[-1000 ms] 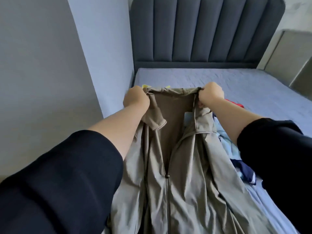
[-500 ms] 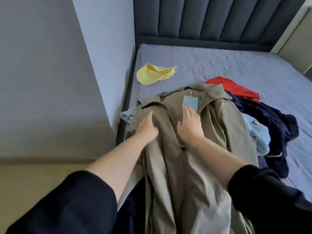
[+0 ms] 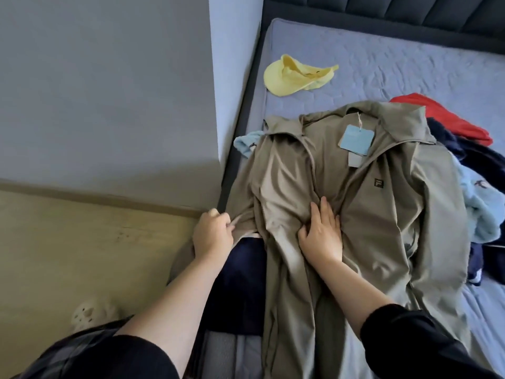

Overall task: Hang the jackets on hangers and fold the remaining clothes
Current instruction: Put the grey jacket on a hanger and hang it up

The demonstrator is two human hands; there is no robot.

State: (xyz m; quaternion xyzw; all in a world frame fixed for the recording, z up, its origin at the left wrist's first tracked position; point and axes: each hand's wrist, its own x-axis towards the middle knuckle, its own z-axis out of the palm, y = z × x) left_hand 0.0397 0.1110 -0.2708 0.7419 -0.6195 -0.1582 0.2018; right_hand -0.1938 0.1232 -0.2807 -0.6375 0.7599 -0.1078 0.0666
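Jacket (image 3: 382, 214) lies pinned under my flat right hand (image 3: 322, 236); my left hand (image 3: 213, 236) pinches its edge, best pulled outward gently.

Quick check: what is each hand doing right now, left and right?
Left hand: pinches the edge of the olive jacket.
Right hand: open, pressing flat on the jacket.

- Jacket (image 3: 382, 214): thin, smooth cloth with a soft sheen along its folds.
- Tag (image 3: 356, 139) at the collar: pale blue card, flat and matt.
- Sheet (image 3: 410, 64) on the bed: quilted cloth, matt, puckered along the stitching.
- Headboard (image 3: 410, 12) at the bed's far edge: padded dark cloth in ribs, matt.
- Cap (image 3: 295, 75) near the bed's left edge: soft matt cloth.
- Fleece (image 3: 481, 214) by the right edge: fluffy nap.
- Floor (image 3: 82, 242): pale wood grain, dull.
- Wall (image 3: 109, 77): smooth matt paint.
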